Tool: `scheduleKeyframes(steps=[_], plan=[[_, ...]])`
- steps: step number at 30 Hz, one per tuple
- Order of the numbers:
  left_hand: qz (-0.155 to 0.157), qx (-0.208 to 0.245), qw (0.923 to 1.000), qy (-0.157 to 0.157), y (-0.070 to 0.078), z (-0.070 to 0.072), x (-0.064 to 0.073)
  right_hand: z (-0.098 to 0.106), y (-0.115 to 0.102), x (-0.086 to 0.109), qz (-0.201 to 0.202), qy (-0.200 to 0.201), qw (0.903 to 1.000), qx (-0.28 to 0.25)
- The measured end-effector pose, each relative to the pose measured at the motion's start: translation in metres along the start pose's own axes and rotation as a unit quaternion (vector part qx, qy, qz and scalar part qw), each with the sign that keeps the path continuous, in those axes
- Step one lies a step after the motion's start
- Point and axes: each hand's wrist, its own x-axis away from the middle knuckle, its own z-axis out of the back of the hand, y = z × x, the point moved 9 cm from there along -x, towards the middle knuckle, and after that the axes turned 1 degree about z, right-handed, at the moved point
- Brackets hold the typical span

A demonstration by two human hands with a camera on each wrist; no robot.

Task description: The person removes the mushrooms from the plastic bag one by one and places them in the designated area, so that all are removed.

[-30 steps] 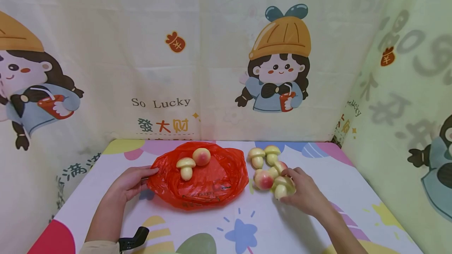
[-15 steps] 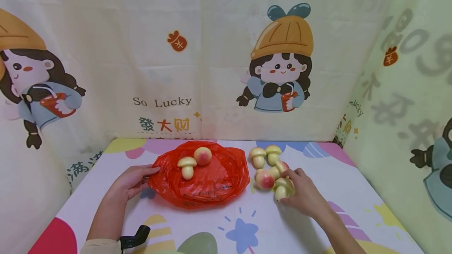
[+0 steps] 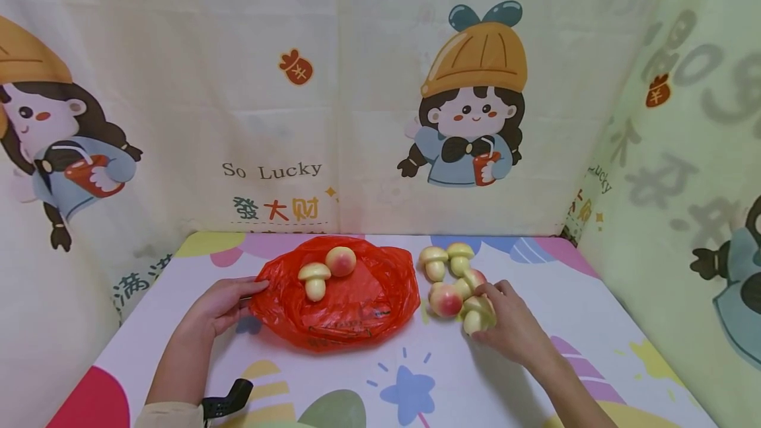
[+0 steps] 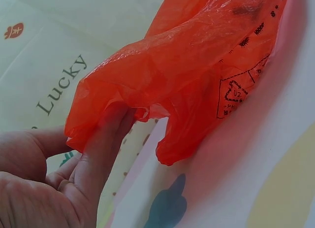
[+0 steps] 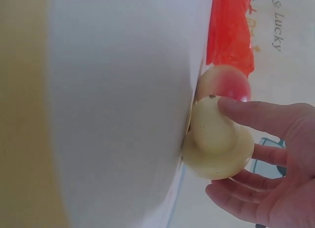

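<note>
A red plastic bag [image 3: 380,283] lies spread with its mouth up. Inside it sit a toy mushroom [image 3: 314,281] and a toy peach [image 3: 341,261]. My left hand [image 3: 222,306] pinches the bag's left rim between thumb and fingers; the left wrist view shows the thin red film [image 4: 133,75] over the fingertips. At the right of the bag, my right hand [image 3: 514,325] holds a pale toy mushroom [image 5: 214,129], thumb on the stem and fingers by the cap. It appears to rest on the table, beside a pink-blushed peach [image 3: 446,300].
Two more mushrooms stand behind, one at the left [image 3: 434,263] and one at the right [image 3: 460,259]. Another pink-tinged piece [image 3: 473,278] is partly hidden by my right fingers. The patterned tabletop [image 3: 333,382] meets printed cloth walls [image 3: 368,117] at the back and sides.
</note>
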Motion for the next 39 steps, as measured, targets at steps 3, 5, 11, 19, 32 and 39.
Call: scheduleKeyframes(steps=[3,5,11,19,32,39], plan=[[0.0,0.001,1.0,0.0,0.0,0.001,0.0,0.0,-0.001,-0.001,-0.003,-0.002,1.0,0.008],[0.0,0.0,1.0,0.001,0.0,0.001,0.0,-0.001,0.0,-0.002,-0.006,-0.005,0.9999,0.01],[-0.002,0.002,1.0,0.001,0.0,0.001,0.001,-0.004,0.001,-0.002,-0.01,-0.011,0.9998,0.012],[-0.004,0.001,1.0,0.002,0.001,0.0,0.003,-0.005,-0.003,0.0,0.004,-0.006,0.9999,0.01],[-0.008,0.008,0.9999,0.001,0.002,0.002,0.004,0.004,-0.014,-0.002,0.016,0.007,0.9996,0.022],[-0.012,0.004,0.9999,0.001,0.004,0.0,0.005,0.008,-0.028,-0.007,0.023,0.011,0.9996,-0.011]])
